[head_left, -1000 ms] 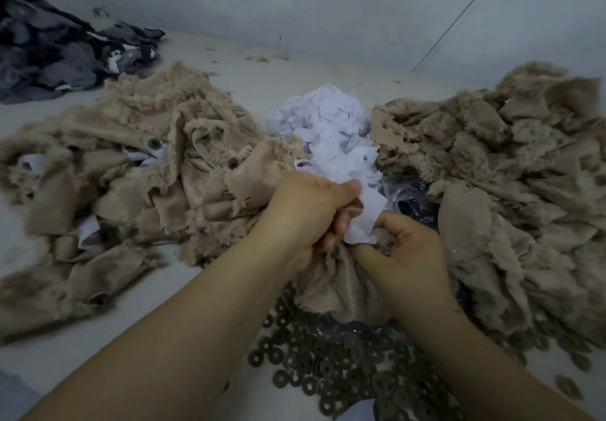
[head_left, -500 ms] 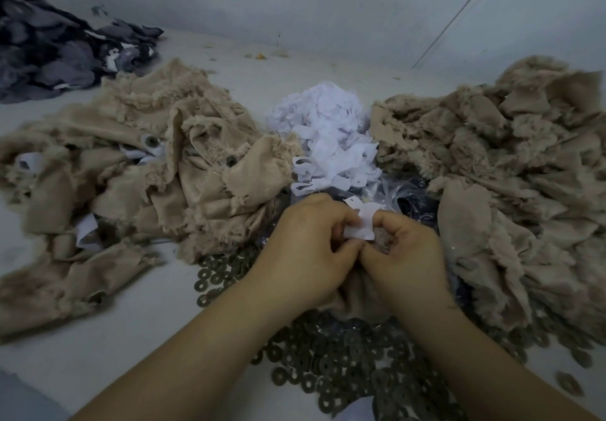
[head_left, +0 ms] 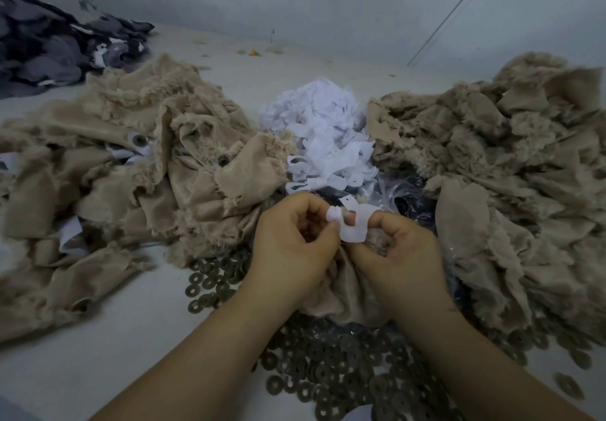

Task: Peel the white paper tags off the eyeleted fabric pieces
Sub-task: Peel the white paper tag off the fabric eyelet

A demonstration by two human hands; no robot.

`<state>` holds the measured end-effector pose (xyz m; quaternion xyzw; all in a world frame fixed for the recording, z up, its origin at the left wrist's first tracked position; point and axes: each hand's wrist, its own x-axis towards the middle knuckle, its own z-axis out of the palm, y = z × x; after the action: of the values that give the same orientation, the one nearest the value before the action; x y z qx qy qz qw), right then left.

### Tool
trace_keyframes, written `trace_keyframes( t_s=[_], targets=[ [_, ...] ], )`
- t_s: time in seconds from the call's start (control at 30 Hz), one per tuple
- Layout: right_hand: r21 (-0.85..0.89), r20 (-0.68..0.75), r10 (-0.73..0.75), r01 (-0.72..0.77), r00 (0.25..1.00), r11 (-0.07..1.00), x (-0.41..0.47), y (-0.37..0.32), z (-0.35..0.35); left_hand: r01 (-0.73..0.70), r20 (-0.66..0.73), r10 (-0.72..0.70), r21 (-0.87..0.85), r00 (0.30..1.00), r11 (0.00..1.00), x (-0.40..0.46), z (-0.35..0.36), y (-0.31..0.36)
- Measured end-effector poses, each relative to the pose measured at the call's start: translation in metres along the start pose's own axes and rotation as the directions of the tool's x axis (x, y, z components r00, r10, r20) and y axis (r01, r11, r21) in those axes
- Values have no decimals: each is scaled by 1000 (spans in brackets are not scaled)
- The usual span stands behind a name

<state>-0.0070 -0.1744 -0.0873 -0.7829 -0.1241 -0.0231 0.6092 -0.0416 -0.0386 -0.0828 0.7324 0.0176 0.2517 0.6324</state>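
I see both hands meeting over the desk (head_left: 98, 338), just in front of the heap of white paper tags (head_left: 323, 138), which I take as my landmark. My left hand (head_left: 292, 250) has its grip curled, thumb and fingertips pinching one end of a white paper tag (head_left: 352, 228). My right hand (head_left: 401, 256) pinches the other side of the same tag, grip curled as well, with a bunched beige fabric piece (head_left: 344, 292) caught under both hands and hanging toward me. The tag sits between the two hands, nearer me than the white heap and apart from it. Left of the heap lies a pile of beige fabric (head_left: 131, 171) with eyelets and white tags showing on it. Right of the heap rises a second beige pile (head_left: 492, 164). Dark metal rings (head_left: 328, 371) are scattered on the desk on my side of the heap, beneath my forearms. Far left of the heap lies dark grey fabric (head_left: 49, 46)
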Motion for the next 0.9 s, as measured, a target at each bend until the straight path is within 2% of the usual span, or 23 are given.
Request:
trace_keyframes(
  t_s=[0.23, 0.43, 0.7, 0.9],
  targets=[
    [-14, -16, 8, -8, 1000, 1000, 2, 3, 0, 106, 77, -101, -69, 992, 992, 5, -9, -2],
    [-28, -16, -10, 9, 1000, 1000, 4, 6, -1, 206, 166, -166, -261, 972, 943, 6, -17, 1],
    [-31, -18, -25, 24, 1000, 999, 5, 8, -2, 219, 249, -157, -248, 956, 944, 9, -22, -1],
    [-49, -21, -37, 36, 999, 998, 5, 8, -1, 195, 234, -141, -227, 962, 954, 9, -20, 2]
  ],
)
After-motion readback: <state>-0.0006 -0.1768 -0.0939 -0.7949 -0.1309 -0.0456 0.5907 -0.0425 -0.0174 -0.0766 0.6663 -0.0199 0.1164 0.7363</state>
